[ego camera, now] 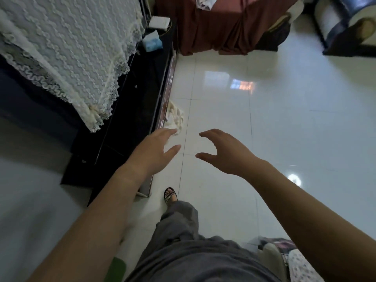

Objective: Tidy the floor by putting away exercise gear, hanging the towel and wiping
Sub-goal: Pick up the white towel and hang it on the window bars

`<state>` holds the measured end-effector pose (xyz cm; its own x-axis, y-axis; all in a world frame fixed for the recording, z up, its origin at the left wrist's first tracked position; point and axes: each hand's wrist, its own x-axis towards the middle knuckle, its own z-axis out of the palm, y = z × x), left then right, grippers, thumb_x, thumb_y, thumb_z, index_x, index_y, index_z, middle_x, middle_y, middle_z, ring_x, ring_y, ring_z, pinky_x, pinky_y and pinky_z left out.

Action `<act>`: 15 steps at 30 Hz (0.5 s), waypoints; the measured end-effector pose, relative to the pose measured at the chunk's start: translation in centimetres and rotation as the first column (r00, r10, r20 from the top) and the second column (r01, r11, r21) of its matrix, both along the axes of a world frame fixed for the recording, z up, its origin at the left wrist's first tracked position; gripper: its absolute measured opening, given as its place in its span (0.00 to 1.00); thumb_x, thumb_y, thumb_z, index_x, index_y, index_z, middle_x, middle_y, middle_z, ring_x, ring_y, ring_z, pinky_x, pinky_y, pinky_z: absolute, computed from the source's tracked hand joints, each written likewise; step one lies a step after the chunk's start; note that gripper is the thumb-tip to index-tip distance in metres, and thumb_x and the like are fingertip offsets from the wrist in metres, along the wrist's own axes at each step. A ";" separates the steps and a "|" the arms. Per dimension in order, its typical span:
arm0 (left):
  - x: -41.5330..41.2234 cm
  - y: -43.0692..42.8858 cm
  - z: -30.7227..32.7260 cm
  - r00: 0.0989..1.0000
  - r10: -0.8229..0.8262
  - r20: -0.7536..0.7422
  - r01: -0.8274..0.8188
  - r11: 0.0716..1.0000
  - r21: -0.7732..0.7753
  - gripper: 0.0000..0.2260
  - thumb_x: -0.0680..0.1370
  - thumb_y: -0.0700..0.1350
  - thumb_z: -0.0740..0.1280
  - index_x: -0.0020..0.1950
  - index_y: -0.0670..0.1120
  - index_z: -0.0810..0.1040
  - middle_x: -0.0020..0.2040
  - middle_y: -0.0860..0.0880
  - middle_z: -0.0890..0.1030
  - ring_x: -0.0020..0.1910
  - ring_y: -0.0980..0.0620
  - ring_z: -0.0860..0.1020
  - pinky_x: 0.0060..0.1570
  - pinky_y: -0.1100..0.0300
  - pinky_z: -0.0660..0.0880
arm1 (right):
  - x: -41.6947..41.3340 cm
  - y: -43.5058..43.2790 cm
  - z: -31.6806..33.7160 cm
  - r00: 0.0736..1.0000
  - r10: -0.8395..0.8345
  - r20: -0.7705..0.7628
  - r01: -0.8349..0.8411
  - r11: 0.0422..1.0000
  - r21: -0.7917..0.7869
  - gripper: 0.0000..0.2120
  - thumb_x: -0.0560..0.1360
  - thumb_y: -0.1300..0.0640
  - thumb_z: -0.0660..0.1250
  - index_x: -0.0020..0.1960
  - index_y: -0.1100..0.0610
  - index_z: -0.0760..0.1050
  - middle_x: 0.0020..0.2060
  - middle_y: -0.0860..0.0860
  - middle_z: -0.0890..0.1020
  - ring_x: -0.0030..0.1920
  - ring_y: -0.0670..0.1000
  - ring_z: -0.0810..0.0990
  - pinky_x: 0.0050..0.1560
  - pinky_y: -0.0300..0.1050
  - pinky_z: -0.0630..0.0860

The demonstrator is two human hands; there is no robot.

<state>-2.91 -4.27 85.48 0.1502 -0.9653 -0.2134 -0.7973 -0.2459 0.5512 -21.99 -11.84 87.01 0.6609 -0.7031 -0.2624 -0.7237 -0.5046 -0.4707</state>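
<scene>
Crumpled cream-white cloth towel (175, 117) lying on glossy white tiled floor (284, 119), bunched right against the front edge of the low black glossy table (138, 102), about midway along that edge. Left hand (154, 151) stretched forward over the table's front edge, palm down, holding nothing. Fingers (166, 132) straight and close together, thumb splayed out toward the floor side. Fingertips overlapping the towel's near end in view; actual contact cannot be told. Rest of towel lying beyond the fingertips, farther along the table edge.

Right hand (225, 153) held out over the floor, off the table's front edge, clear of the towel. Fingers (209, 133) loosely bent, claw-like, thumb apart below them, gripping nothing. Strip of bare tile between the two hands.

White lace cloth (71, 47) draped above the table's back side, hem hanging over the table top. Pale blue tissue pack (152, 42) and flat white box (159, 22) on the table's far end. Maroon fabric-covered furniture (223, 27) standing just past that far end. Black strappy sandal (169, 195) on a foot by the table's near corner, loose grey trousers (179, 231) above it.
</scene>
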 end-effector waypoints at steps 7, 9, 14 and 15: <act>11.5 -9.9 2.5 0.998 0.041 0.044 -0.038 0.996 -0.078 0.22 0.78 0.52 0.62 0.71 0.49 0.66 0.71 0.50 0.66 0.68 0.51 0.66 0.63 0.62 0.63 | 10.7 -10.3 1.5 1.000 0.014 0.028 -0.014 1.000 0.011 0.29 0.74 0.43 0.66 0.71 0.51 0.63 0.69 0.47 0.69 0.67 0.49 0.68 0.65 0.43 0.65; 14.2 -12.3 2.3 0.996 0.038 0.076 -0.032 0.996 -0.077 0.23 0.78 0.53 0.61 0.71 0.49 0.66 0.71 0.49 0.66 0.69 0.50 0.66 0.66 0.58 0.64 | 12.7 -13.1 1.3 0.999 -0.006 0.045 0.006 1.000 0.009 0.28 0.74 0.43 0.66 0.71 0.51 0.64 0.68 0.47 0.70 0.67 0.49 0.68 0.64 0.43 0.66; 17.5 -17.9 1.0 0.998 0.017 0.068 -0.017 1.000 -0.008 0.23 0.78 0.54 0.61 0.71 0.50 0.65 0.72 0.50 0.65 0.69 0.50 0.66 0.67 0.54 0.66 | 15.6 -19.1 0.6 0.998 -0.037 0.050 0.035 0.999 0.039 0.29 0.74 0.44 0.66 0.71 0.51 0.63 0.68 0.47 0.69 0.67 0.49 0.68 0.63 0.42 0.65; 17.8 -19.3 0.6 0.998 0.011 0.056 -0.011 1.000 0.008 0.23 0.78 0.54 0.61 0.71 0.50 0.65 0.72 0.50 0.65 0.69 0.50 0.66 0.66 0.53 0.67 | 15.8 -20.5 0.4 0.998 -0.045 0.053 0.042 0.998 0.043 0.29 0.74 0.44 0.66 0.72 0.52 0.62 0.69 0.47 0.69 0.67 0.49 0.68 0.64 0.41 0.65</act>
<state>14.89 -23.60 86.09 0.1727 -0.9618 -0.2122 -0.8239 -0.2591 0.5039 -6.21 -32.30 87.40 0.6439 -0.7208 -0.2567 -0.7176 -0.4524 -0.5295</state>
